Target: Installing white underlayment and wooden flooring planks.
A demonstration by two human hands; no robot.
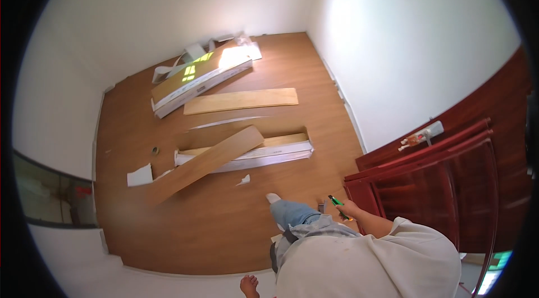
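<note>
My right hand (349, 209) is closed around a slim green utility knife (337, 201) with a black end, held out beside my right thigh. Just left of it, a small grey object (321, 207) lies on the floor, its kind unclear. Low in the view, my left hand (249, 285) hangs by my side with its fingers curled in and nothing visible in them. Ahead of my feet, a brown plank (208, 160) lies slantwise across an opened long carton (269, 157) that has more board inside. Neither hand touches the planks or the carton.
A pale plank (241, 101) lies farther off, before a long carton (205, 82) with wrapping scraps behind it. A roll of tape (155, 150) and a white scrap (140, 175) are at the left. A dark red door (426, 185) stands close on my right.
</note>
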